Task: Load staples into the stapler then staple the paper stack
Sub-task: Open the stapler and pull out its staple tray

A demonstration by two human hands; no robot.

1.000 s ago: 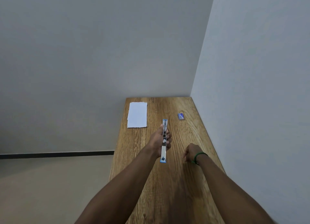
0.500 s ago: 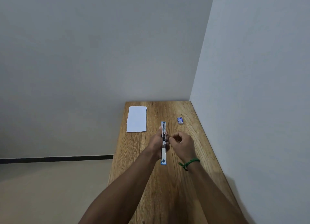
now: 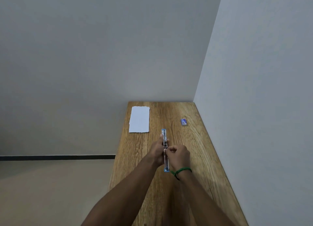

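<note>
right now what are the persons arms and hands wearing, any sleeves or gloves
No sleeves or gloves: both forearms are bare to the frame edge. The right hand has a green braided band at the wrist, knotted with a short loose end. The left hand wears nothing visible.

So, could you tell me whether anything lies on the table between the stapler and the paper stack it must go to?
Nothing visible does: bare wooden table separates the opened stapler, held by both hands, from the paper stack. The staple box lies off right.
</note>
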